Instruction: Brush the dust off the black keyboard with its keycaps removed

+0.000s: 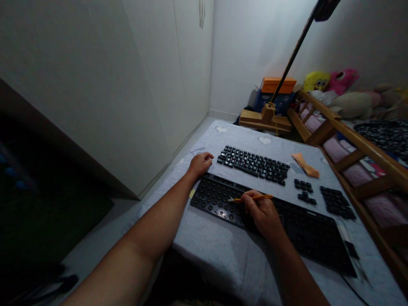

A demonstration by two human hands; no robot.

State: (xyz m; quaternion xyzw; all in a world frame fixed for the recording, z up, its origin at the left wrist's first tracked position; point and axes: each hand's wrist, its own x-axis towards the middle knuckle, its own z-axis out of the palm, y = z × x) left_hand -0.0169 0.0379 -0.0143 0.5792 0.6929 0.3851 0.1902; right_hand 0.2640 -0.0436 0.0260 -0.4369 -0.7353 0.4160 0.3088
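A black keyboard frame (219, 199) with its keycaps removed lies on a light grey cloth (204, 238). My right hand (263, 212) rests on the frame, closed round a thin orange tool (255, 197) whose tip points left over the frame. My left hand (200, 163) is curled shut at the frame's far left corner, pressing on its edge. Beyond the frame, the removed keycaps (255, 163) are laid out in rows in keyboard order, with smaller groups of keycaps (336, 202) to the right.
An orange cloth (306, 165) lies right of the keycaps. A wooden bed rail (357, 136) runs along the right side, with plush toys (331, 83) behind it. A wooden stand with a dark pole (270, 114) and boxes sit at the back. White wall on the left.
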